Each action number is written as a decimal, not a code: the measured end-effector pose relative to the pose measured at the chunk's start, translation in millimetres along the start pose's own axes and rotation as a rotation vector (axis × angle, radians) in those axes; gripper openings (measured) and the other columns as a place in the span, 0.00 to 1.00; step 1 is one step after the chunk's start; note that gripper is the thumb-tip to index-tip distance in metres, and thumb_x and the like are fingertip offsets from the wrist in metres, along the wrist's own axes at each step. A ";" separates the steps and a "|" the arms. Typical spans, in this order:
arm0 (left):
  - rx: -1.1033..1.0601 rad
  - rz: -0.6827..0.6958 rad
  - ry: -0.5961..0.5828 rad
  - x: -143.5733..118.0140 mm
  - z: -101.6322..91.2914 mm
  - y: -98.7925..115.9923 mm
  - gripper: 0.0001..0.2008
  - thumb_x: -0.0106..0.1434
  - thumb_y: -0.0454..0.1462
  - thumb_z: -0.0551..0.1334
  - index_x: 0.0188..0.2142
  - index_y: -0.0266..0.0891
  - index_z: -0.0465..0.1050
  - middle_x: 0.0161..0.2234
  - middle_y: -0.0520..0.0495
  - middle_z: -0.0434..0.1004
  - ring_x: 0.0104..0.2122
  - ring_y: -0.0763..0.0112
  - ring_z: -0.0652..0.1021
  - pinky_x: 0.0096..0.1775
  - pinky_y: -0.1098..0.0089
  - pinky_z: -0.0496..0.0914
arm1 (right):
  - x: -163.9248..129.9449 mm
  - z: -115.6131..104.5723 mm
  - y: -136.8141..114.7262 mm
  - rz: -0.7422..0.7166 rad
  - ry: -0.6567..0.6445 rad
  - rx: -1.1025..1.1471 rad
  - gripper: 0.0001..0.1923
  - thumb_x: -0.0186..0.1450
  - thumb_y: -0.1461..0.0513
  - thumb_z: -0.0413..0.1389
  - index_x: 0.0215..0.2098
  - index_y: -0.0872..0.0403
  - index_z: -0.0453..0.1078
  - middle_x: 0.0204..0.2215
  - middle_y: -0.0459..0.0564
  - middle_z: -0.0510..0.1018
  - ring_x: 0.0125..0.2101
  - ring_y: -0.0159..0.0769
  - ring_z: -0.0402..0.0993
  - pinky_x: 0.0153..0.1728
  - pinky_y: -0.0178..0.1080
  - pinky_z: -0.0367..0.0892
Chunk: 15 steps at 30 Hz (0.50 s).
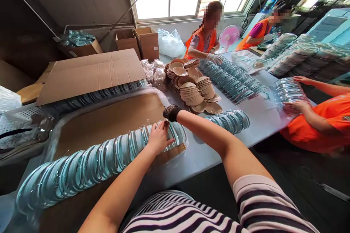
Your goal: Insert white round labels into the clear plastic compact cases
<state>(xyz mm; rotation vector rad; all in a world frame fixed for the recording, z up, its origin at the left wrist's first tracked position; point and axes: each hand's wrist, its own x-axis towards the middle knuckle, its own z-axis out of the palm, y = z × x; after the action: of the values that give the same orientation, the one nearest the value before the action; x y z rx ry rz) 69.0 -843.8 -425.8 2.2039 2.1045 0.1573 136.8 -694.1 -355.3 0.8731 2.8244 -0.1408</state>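
- Striped sleeves [191,214] sit nearest the camera.
- Left hand [158,139] grips the lids [90,164], a long row lying on cardboard [109,120].
- Right hand [167,123] is mostly hidden behind the row; grip unclear.
- Tan bowls [195,91] lie beyond on the table [259,116].

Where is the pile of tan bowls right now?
The tan bowls lie mid-table, beyond the right hand, between the crinkled plastic bags and blue lid rows.

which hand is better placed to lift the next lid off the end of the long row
Left, probably. The left hand already rests on the end of the row of teal-rimmed lids; the right hand is mostly hidden behind it.
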 end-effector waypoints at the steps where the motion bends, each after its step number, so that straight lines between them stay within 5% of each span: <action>1: -0.010 -0.007 0.005 -0.3 -1.3 0.9 0.39 0.63 0.53 0.59 0.67 0.35 0.55 0.67 0.35 0.59 0.66 0.53 0.62 0.65 0.50 0.54 | -12.6 0.7 5.0 -0.018 -0.025 -0.001 0.06 0.61 0.65 0.58 0.33 0.58 0.77 0.32 0.54 0.81 0.35 0.36 0.75 0.42 0.40 0.67; 5: -0.033 -0.021 0.008 -1.8 -7.6 3.9 0.38 0.63 0.52 0.60 0.67 0.37 0.56 0.67 0.38 0.59 0.65 0.55 0.62 0.65 0.49 0.53 | -80.3 25.5 15.9 -0.036 -0.024 0.021 0.15 0.68 0.59 0.49 0.44 0.55 0.76 0.40 0.55 0.81 0.38 0.38 0.76 0.38 0.36 0.64; 9: -0.038 -0.020 -0.034 -2.3 -9.8 1.7 0.39 0.62 0.53 0.60 0.67 0.38 0.55 0.68 0.39 0.57 0.66 0.55 0.60 0.66 0.50 0.51 | -139.1 91.9 6.0 0.070 0.059 0.094 0.16 0.69 0.57 0.49 0.42 0.54 0.77 0.36 0.56 0.81 0.36 0.40 0.76 0.34 0.36 0.60; 15: -0.068 -0.039 -0.046 4.5 -9.1 2.0 0.41 0.62 0.53 0.61 0.68 0.36 0.55 0.68 0.37 0.57 0.67 0.55 0.60 0.66 0.50 0.49 | -164.6 179.6 -3.8 0.176 0.162 0.160 0.18 0.69 0.58 0.48 0.37 0.58 0.78 0.31 0.59 0.81 0.30 0.39 0.74 0.31 0.36 0.58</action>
<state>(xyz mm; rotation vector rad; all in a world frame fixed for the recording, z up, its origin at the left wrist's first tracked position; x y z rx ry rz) 69.9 -839.4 -416.4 2.1075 2.0846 0.1711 294.1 -813.4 -498.0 1.2141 2.8961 -0.2873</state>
